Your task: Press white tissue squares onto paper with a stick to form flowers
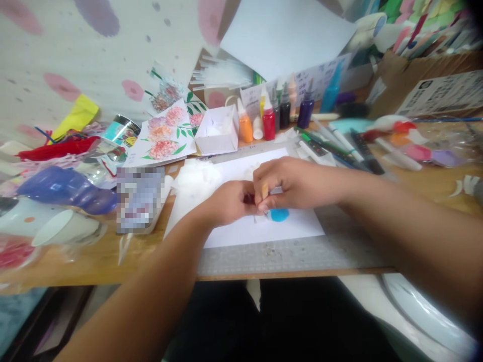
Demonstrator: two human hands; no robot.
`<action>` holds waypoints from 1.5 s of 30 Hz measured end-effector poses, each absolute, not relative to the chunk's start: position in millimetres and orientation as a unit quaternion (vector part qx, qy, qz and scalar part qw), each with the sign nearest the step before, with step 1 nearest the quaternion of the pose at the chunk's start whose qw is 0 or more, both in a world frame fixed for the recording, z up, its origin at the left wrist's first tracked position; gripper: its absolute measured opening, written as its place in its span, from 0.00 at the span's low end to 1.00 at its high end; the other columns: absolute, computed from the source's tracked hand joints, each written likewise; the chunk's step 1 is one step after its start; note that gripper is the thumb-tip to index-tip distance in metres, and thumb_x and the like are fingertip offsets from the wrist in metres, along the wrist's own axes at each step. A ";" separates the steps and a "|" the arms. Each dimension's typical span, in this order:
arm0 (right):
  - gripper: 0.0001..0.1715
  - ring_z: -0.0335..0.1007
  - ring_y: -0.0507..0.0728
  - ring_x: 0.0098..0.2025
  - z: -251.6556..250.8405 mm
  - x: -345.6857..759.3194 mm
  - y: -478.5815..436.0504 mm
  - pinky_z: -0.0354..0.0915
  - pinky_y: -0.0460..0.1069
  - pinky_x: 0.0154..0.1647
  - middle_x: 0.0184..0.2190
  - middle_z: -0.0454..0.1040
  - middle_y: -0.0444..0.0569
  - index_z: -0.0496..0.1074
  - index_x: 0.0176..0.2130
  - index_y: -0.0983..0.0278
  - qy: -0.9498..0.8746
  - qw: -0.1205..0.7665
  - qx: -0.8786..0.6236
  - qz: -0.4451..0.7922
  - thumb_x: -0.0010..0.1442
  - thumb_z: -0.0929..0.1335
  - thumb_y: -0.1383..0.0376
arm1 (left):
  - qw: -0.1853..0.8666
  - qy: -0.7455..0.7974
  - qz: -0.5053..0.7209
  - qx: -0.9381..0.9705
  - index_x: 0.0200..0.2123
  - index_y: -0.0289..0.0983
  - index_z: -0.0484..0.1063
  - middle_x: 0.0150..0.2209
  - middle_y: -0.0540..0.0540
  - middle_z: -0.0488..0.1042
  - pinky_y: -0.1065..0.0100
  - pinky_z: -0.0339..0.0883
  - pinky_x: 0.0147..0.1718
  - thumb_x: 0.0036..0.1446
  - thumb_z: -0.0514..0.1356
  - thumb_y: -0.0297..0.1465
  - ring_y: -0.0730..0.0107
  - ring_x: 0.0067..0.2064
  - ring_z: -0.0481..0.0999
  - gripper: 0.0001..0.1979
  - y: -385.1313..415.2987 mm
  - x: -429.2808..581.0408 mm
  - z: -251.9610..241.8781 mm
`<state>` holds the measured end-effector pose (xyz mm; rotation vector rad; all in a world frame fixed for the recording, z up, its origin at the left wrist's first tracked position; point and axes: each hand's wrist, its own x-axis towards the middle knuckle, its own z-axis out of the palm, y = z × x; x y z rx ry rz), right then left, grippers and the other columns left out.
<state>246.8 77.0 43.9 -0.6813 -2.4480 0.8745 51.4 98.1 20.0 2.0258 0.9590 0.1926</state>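
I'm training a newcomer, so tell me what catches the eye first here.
Probably the vivid blue patch on the white paper, beside the left hand and right hand. Behind them, the red bottle and orange bottle stand out, with a flower picture left of the white box.

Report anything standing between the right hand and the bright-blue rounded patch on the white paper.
Nothing visible stands between the right hand and the bright-blue rounded patch, which shows just below it in the view, on the flat white paper. The left hand lies left of the patch.
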 end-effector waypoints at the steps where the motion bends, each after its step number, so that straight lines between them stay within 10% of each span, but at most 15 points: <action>1: 0.07 0.69 0.51 0.30 43.9 246.6 77.1 0.62 0.46 0.32 0.28 0.74 0.46 0.75 0.28 0.66 -0.890 0.224 -0.247 0.312 0.56 0.68 0.68 | 0.433 0.383 0.079 0.812 0.31 0.36 0.75 0.31 0.50 0.77 0.67 0.66 0.34 0.48 0.66 0.38 0.65 0.35 0.76 0.11 98.4 51.2 19.7; 20: 0.10 0.65 0.53 0.33 41.9 220.9 70.7 0.56 0.49 0.38 0.27 0.70 0.46 0.69 0.26 0.66 -0.910 0.156 -0.325 0.206 0.59 0.67 0.68 | 0.412 0.414 0.168 0.794 0.25 0.36 0.69 0.26 0.52 0.72 0.70 0.62 0.28 0.46 0.61 0.29 0.71 0.29 0.70 0.03 94.6 41.1 16.1; 28: 0.12 0.66 0.52 0.28 44.9 233.9 75.7 0.60 0.48 0.30 0.25 0.70 0.46 0.69 0.26 0.66 -0.763 0.329 -0.385 0.401 0.58 0.66 0.63 | 0.153 0.630 0.302 0.699 0.34 0.38 0.75 0.28 0.51 0.74 0.71 0.63 0.27 0.50 0.61 0.36 0.71 0.28 0.71 0.09 73.0 -35.2 43.2; 45: 0.17 0.62 0.51 0.26 37.4 227.4 73.8 0.54 0.48 0.28 0.22 0.66 0.43 0.62 0.22 0.63 -0.822 0.243 -0.423 0.292 0.58 0.64 0.59 | -0.020 0.611 0.035 0.790 0.40 0.38 0.70 0.42 0.45 0.74 0.62 0.64 0.43 0.55 0.59 0.37 0.58 0.44 0.73 0.12 35.8 -46.4 28.6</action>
